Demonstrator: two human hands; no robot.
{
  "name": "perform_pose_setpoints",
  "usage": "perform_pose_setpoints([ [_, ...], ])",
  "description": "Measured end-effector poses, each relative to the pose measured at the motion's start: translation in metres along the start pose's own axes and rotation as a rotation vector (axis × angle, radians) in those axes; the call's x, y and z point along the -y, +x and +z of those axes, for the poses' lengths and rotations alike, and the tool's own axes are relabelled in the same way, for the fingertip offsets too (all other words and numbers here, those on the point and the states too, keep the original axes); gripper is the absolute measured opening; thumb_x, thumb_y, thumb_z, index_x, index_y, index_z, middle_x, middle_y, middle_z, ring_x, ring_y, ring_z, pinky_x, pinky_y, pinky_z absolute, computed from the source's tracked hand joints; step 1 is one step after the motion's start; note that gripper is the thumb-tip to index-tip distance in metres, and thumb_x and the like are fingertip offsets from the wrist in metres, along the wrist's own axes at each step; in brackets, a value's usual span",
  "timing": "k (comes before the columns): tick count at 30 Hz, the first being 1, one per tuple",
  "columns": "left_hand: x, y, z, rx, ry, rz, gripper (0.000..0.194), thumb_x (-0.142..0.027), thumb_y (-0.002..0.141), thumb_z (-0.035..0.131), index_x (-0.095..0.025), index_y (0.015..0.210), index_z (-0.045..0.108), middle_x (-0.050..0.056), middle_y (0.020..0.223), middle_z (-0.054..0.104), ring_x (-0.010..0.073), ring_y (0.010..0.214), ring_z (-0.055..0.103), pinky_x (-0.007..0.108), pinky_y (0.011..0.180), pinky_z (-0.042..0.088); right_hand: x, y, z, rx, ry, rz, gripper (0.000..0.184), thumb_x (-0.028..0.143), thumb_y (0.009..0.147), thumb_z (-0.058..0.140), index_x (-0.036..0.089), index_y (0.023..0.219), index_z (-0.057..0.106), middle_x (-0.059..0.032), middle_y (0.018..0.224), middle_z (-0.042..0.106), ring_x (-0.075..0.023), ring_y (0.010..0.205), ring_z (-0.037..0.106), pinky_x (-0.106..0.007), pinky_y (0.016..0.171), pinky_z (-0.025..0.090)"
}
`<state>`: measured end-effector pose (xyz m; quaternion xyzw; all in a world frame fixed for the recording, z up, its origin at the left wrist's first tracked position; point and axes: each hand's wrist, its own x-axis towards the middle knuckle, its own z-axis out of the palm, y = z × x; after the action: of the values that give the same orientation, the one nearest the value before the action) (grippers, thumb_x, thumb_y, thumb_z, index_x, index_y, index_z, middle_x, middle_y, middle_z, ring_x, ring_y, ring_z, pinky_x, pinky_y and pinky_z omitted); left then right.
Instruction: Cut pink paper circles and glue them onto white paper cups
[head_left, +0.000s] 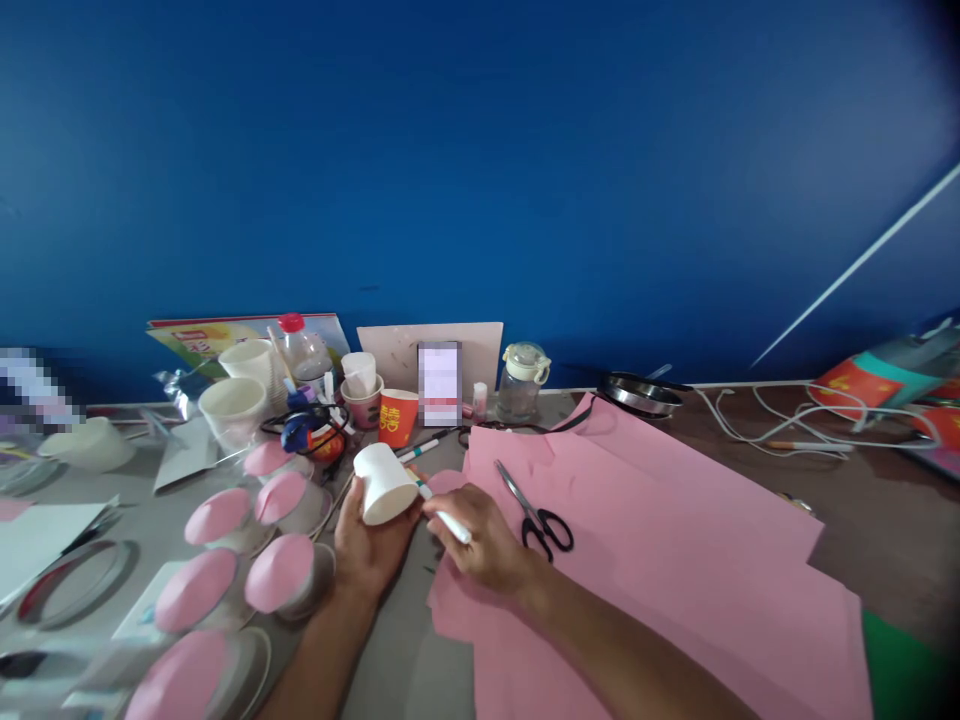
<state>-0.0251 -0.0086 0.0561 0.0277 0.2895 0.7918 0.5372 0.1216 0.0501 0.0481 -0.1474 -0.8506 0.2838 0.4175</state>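
My left hand (367, 545) is wrapped round a white paper cup (384, 483), held upside down on a sheet of pink paper (660, 540). My right hand (484, 545) grips a white marker pen (446, 517) whose tip touches the cup's base edge on the paper. Black-handled scissors (534, 513) lie on the pink paper just right of my right hand.
Several cups capped with pink paper discs (281, 572) stand at the left. Behind them are white cups (232, 405), a red cup (397, 415), a plastic bottle (304, 350), a glass jar (523, 380), a metal dish (640, 393) and white cables (795, 420) at the right.
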Motion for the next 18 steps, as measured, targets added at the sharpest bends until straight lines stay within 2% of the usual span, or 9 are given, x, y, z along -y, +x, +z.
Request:
perform_pose_setpoints([
  [3,0.008,0.004,-0.006,-0.075,0.196,0.171,0.040,-0.032,0.074,0.067,-0.017,0.110,0.061,0.009,0.099,0.069,0.0254,0.095,0.063,0.040,0.085,0.051,-0.006,0.000,-0.004,-0.246,0.002,0.082,0.020,0.022,0.092,0.049,0.021,0.106,0.062,-0.0079,0.093,0.072,-0.0193,0.083,0.066,-0.033,0.076,0.050],
  [6,0.016,0.010,-0.015,-0.108,0.539,0.419,0.051,-0.030,0.065,0.075,-0.020,0.112,0.058,0.005,0.104,0.065,0.0217,0.097,0.061,0.034,0.089,0.047,-0.015,0.000,-0.007,-0.370,0.007,0.184,0.021,0.024,0.093,0.047,0.020,0.109,0.060,-0.0087,0.097,0.071,-0.0200,0.086,0.065,-0.034,0.077,0.052],
  [9,0.017,0.013,-0.021,-0.137,0.901,0.603,0.058,-0.030,0.062,0.075,-0.021,0.115,0.053,0.005,0.109,0.062,0.0227,0.103,0.059,0.036,0.094,0.044,-0.022,-0.001,-0.008,-0.380,-0.010,0.196,0.021,0.025,0.093,0.046,0.021,0.108,0.061,-0.0084,0.096,0.070,-0.0203,0.087,0.065,-0.035,0.077,0.052],
  [13,0.014,0.015,-0.027,-0.190,1.294,0.680,0.054,-0.032,0.066,0.070,-0.019,0.114,0.051,0.010,0.110,0.062,0.0281,0.106,0.057,0.044,0.094,0.044,-0.023,-0.002,-0.007,-0.363,-0.038,0.147,0.020,0.023,0.093,0.047,0.020,0.107,0.061,-0.0078,0.090,0.069,-0.0197,0.085,0.063,-0.035,0.077,0.052],
  [15,0.014,0.016,-0.031,-0.209,1.381,0.707,0.052,-0.030,0.066,0.068,-0.019,0.114,0.051,0.011,0.109,0.062,0.0300,0.106,0.057,0.048,0.094,0.043,-0.021,-0.002,-0.006,-0.347,-0.045,0.132,0.020,0.023,0.093,0.047,0.020,0.105,0.062,-0.0075,0.087,0.068,-0.0197,0.084,0.062,-0.035,0.076,0.051],
  [18,0.016,0.017,-0.033,-0.220,1.395,0.735,0.059,-0.025,0.064,0.068,-0.019,0.119,0.048,0.013,0.117,0.059,0.0321,0.114,0.052,0.051,0.099,0.038,-0.019,-0.003,-0.006,-0.327,-0.018,0.134,0.019,0.022,0.093,0.048,0.020,0.105,0.062,-0.0076,0.085,0.067,-0.0196,0.082,0.061,-0.036,0.075,0.051],
])
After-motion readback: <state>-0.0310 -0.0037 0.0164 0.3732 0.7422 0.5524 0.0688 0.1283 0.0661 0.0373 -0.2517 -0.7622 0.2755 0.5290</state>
